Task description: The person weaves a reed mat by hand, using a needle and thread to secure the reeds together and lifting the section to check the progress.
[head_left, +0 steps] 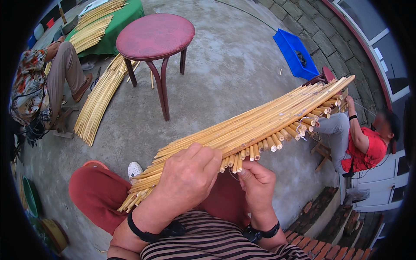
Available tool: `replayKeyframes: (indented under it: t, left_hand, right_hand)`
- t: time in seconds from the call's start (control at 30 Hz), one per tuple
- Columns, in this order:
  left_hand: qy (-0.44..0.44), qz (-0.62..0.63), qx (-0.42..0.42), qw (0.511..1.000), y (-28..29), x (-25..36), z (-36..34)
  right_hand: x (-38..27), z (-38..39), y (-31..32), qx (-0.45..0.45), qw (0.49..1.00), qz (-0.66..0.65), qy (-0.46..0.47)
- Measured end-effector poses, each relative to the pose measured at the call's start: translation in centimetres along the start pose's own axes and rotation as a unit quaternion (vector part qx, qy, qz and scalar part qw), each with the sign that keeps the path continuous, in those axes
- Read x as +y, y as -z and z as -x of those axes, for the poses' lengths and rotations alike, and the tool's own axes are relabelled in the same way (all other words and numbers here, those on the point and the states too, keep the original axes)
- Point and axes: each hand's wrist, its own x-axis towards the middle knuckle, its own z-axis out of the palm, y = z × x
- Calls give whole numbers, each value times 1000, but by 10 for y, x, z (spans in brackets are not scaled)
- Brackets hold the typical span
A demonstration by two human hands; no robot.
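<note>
A mat of long, straw-coloured reed stalks (242,125) slants across my lap, rising to the far right. On its upper side my left hand (186,173) is closed around the stalks near the mat's near edge. Shorter stalk ends (277,141) stick out below that edge, and bits of thin wire (301,128) show among them. My right hand (258,182) is beside the nearest stalk ends, thumb and fingers pinched together on a thin strand (234,175) that looks like wire. The stalks under my left palm are hidden.
A red round stool (156,37) stands ahead on the concrete. Further reed stalks (102,102) lie at left beside a seated person (65,71), and more cover a green-draped table (130,21). A blue crate (294,54) stands at far right; another person (368,143) in red sits holding the mat's far end.
</note>
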Motion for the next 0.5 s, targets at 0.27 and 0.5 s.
replayKeyframes:
  t: [0.27, 0.5]
  left_hand:
    - [2, -8, -3, 1000, -1, -1, -2]
    - [1, -10, 11, 1000, 1, 0, 1]
  right_hand:
    - [-6, -2, -5, 18, 993, 104, 60]
    - [-4, -5, 1, -26, 996, 73, 53]
